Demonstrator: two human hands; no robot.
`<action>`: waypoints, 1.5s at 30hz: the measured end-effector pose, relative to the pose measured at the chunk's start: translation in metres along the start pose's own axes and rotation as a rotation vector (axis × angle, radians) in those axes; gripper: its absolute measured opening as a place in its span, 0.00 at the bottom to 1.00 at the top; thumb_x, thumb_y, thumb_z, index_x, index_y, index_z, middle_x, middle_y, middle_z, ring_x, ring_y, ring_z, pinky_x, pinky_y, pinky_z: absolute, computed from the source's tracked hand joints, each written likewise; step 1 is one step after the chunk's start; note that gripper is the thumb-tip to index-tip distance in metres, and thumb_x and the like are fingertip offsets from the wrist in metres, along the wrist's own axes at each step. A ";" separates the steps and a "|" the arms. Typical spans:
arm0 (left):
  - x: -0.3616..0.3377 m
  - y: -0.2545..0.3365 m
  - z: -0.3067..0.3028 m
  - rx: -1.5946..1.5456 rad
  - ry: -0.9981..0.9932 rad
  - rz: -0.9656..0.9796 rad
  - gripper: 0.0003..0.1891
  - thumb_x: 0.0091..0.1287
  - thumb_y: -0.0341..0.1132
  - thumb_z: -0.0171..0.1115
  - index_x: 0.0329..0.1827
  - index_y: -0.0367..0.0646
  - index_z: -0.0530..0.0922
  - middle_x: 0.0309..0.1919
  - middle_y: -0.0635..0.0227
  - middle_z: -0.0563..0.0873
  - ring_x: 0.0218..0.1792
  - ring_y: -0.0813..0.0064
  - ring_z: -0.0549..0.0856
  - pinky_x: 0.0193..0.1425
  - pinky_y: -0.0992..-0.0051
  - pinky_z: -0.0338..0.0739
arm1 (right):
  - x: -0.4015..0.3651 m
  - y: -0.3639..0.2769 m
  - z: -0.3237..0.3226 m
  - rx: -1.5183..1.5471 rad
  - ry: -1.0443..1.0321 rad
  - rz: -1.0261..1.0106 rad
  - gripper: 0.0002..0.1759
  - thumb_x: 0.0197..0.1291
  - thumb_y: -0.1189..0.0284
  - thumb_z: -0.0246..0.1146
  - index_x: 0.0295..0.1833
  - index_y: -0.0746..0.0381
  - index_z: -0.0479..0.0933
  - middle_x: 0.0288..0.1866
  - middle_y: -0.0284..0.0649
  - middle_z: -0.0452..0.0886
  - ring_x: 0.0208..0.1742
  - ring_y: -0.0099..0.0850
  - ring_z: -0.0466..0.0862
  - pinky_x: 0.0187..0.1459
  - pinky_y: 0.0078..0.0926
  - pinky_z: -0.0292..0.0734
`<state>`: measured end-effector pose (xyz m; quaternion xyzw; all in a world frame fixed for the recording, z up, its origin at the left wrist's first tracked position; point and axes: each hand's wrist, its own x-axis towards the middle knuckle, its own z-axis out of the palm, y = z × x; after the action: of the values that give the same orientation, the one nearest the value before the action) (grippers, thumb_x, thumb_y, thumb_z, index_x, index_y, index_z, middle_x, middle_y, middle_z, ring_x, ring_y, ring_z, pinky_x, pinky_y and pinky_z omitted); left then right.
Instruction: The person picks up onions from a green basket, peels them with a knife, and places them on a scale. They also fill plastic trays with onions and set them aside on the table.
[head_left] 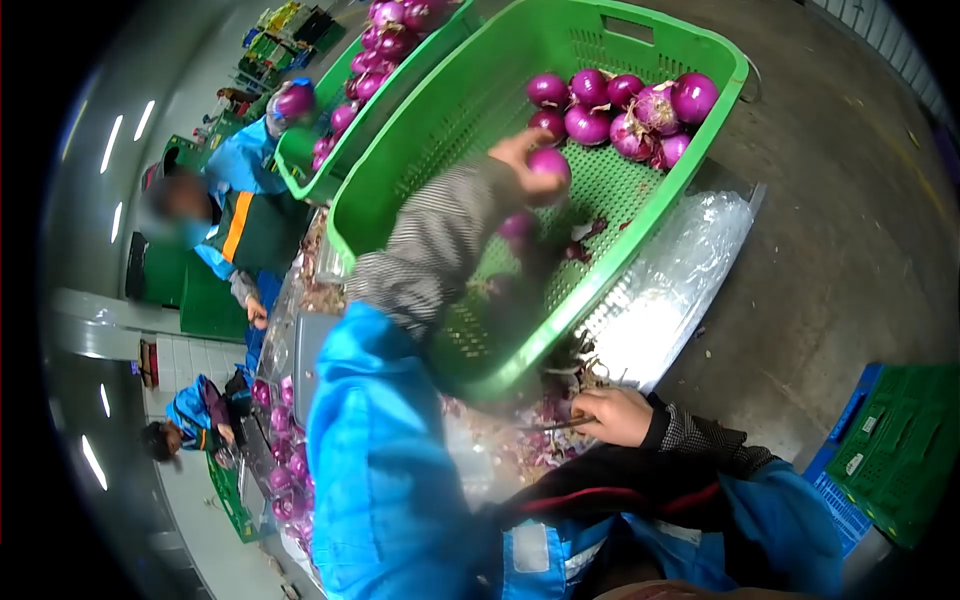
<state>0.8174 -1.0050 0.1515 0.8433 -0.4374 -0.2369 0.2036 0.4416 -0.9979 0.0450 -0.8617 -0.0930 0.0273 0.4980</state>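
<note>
My left hand (515, 158) reaches into a large green perforated crate (400, 160), its fingers curled round a red onion (549, 166). Beyond it, several shiny red onions (587, 124) lie heaped at the crate's far end. Two more onions show blurred near my left forearm, one of them a loose onion (517, 228). Below the crate's near edge, my right hand (612, 415) is closed on a thin-bladed knife (552, 427), which points left over onion peelings (545, 452) on the work surface. The knife's handle is mostly hidden in my fist.
A second green crate (290, 160) full of onions stands at the left. A co-worker (245, 180) there holds up an onion; another person (190, 405) works farther off beside onions on the table (285, 460). Clear plastic (690, 270) lies right of my crate. Green stacked crates (890, 450) stand lower right.
</note>
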 end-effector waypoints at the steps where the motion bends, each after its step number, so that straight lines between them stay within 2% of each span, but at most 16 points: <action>1: -0.024 0.010 -0.018 -0.292 0.026 0.005 0.39 0.55 0.44 0.72 0.72 0.48 0.67 0.58 0.56 0.82 0.59 0.61 0.82 0.65 0.63 0.78 | 0.002 -0.013 -0.003 0.003 0.039 -0.055 0.11 0.58 0.64 0.68 0.38 0.59 0.77 0.34 0.39 0.81 0.37 0.42 0.83 0.38 0.38 0.78; 4: -0.096 0.001 -0.049 -1.050 0.152 0.031 0.31 0.65 0.47 0.63 0.70 0.48 0.67 0.62 0.54 0.78 0.59 0.53 0.82 0.57 0.49 0.82 | 0.005 -0.039 -0.001 0.091 0.032 -0.046 0.12 0.61 0.62 0.66 0.39 0.59 0.76 0.37 0.42 0.81 0.38 0.43 0.83 0.38 0.39 0.78; 10: -0.291 0.000 -0.018 -1.734 0.063 0.104 0.52 0.60 0.75 0.54 0.76 0.43 0.57 0.69 0.45 0.70 0.64 0.43 0.76 0.56 0.43 0.82 | 0.022 -0.090 0.003 0.160 0.226 -0.126 0.09 0.62 0.68 0.63 0.43 0.62 0.78 0.41 0.46 0.81 0.41 0.48 0.82 0.40 0.41 0.77; 13: -0.359 0.006 0.030 -2.045 0.200 0.110 0.53 0.59 0.75 0.55 0.77 0.45 0.53 0.71 0.43 0.66 0.64 0.37 0.75 0.55 0.37 0.81 | 0.035 -0.125 0.006 0.127 0.414 -0.165 0.04 0.63 0.78 0.60 0.42 0.67 0.78 0.33 0.45 0.79 0.36 0.42 0.83 0.38 0.33 0.76; 14: -0.379 0.011 0.040 -1.694 0.297 -0.024 0.53 0.59 0.74 0.57 0.77 0.45 0.53 0.70 0.43 0.66 0.64 0.36 0.75 0.56 0.36 0.80 | 0.040 -0.135 0.007 0.059 0.436 -0.219 0.05 0.61 0.78 0.61 0.42 0.67 0.77 0.33 0.46 0.79 0.36 0.43 0.83 0.38 0.34 0.76; 18: -0.423 0.014 0.090 -2.308 0.279 0.010 0.48 0.63 0.70 0.56 0.77 0.45 0.55 0.69 0.42 0.69 0.62 0.38 0.77 0.55 0.36 0.81 | 0.056 -0.158 0.027 -0.249 0.446 -0.370 0.15 0.47 0.80 0.65 0.44 0.64 0.78 0.38 0.43 0.79 0.39 0.43 0.82 0.39 0.37 0.78; 21: -0.444 0.012 0.116 -2.334 0.209 0.114 0.45 0.66 0.67 0.55 0.77 0.45 0.55 0.68 0.42 0.70 0.59 0.38 0.80 0.50 0.39 0.84 | 0.059 -0.161 0.044 -0.411 0.395 -0.381 0.19 0.43 0.79 0.66 0.46 0.64 0.78 0.41 0.40 0.80 0.42 0.41 0.83 0.42 0.35 0.80; 25: -0.470 0.002 0.133 -2.247 0.198 -0.077 0.46 0.64 0.66 0.57 0.76 0.44 0.55 0.66 0.39 0.69 0.55 0.31 0.80 0.42 0.45 0.89 | 0.064 -0.152 0.065 -0.529 0.404 -0.512 0.10 0.49 0.77 0.63 0.41 0.61 0.78 0.35 0.37 0.79 0.36 0.33 0.83 0.36 0.29 0.80; 26: -0.473 0.016 0.128 -2.045 0.282 -0.207 0.39 0.66 0.63 0.54 0.70 0.41 0.66 0.56 0.49 0.81 0.46 0.51 0.88 0.27 0.59 0.90 | 0.066 -0.150 0.068 -0.543 0.377 -0.520 0.10 0.50 0.77 0.62 0.41 0.61 0.79 0.37 0.38 0.81 0.37 0.34 0.84 0.37 0.28 0.80; 29: -0.487 0.016 0.131 -1.991 0.321 -0.270 0.41 0.64 0.66 0.53 0.70 0.41 0.66 0.55 0.51 0.81 0.46 0.51 0.88 0.26 0.60 0.89 | 0.074 -0.118 0.092 -0.399 0.414 -0.517 0.14 0.53 0.76 0.61 0.48 0.62 0.80 0.43 0.40 0.85 0.42 0.35 0.86 0.40 0.30 0.82; 30: -0.501 -0.004 0.144 -2.252 0.286 -0.173 0.46 0.62 0.66 0.56 0.74 0.42 0.56 0.63 0.35 0.70 0.45 0.23 0.81 0.33 0.48 0.91 | 0.074 -0.086 0.100 -0.407 0.346 -0.392 0.21 0.49 0.82 0.61 0.52 0.61 0.81 0.49 0.42 0.85 0.45 0.39 0.87 0.45 0.34 0.83; 31: -0.507 -0.001 0.138 -2.143 0.272 -0.067 0.47 0.61 0.66 0.56 0.74 0.42 0.56 0.62 0.35 0.70 0.41 0.23 0.82 0.31 0.48 0.90 | 0.069 -0.073 0.096 -0.365 0.260 -0.064 0.19 0.56 0.81 0.60 0.55 0.59 0.80 0.49 0.42 0.85 0.45 0.42 0.86 0.45 0.34 0.83; 32: -0.510 0.002 0.133 -2.087 0.302 -0.013 0.47 0.61 0.66 0.56 0.74 0.42 0.56 0.62 0.36 0.71 0.42 0.24 0.82 0.31 0.48 0.90 | 0.062 -0.066 0.097 -0.327 0.303 -0.063 0.18 0.58 0.80 0.61 0.55 0.59 0.80 0.49 0.42 0.85 0.45 0.43 0.86 0.45 0.34 0.82; 35: -0.509 -0.001 0.130 -2.037 0.537 -0.217 0.43 0.64 0.64 0.57 0.73 0.43 0.60 0.63 0.44 0.73 0.51 0.36 0.83 0.39 0.46 0.90 | 0.051 -0.101 0.104 -0.159 0.371 -0.170 0.18 0.58 0.70 0.68 0.54 0.58 0.79 0.47 0.42 0.86 0.40 0.40 0.87 0.39 0.34 0.83; 39: -0.490 0.000 0.141 -1.639 0.471 -0.305 0.40 0.65 0.64 0.56 0.72 0.44 0.63 0.60 0.49 0.78 0.53 0.47 0.85 0.43 0.48 0.90 | 0.052 -0.164 0.101 -0.033 0.443 -0.386 0.22 0.51 0.65 0.74 0.52 0.58 0.79 0.43 0.40 0.85 0.37 0.38 0.86 0.37 0.33 0.82; 45: -0.485 0.007 0.152 -1.517 0.565 -0.391 0.39 0.62 0.61 0.62 0.69 0.45 0.64 0.56 0.55 0.78 0.49 0.59 0.85 0.44 0.61 0.86 | 0.063 -0.162 0.102 -0.247 0.435 -0.467 0.12 0.53 0.75 0.68 0.43 0.62 0.77 0.33 0.43 0.82 0.35 0.42 0.85 0.35 0.35 0.80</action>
<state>0.4802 -0.6253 0.1409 0.5657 0.0631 -0.2778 0.7739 0.4672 -0.8199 0.1364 -0.8567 -0.1818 -0.2835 0.3907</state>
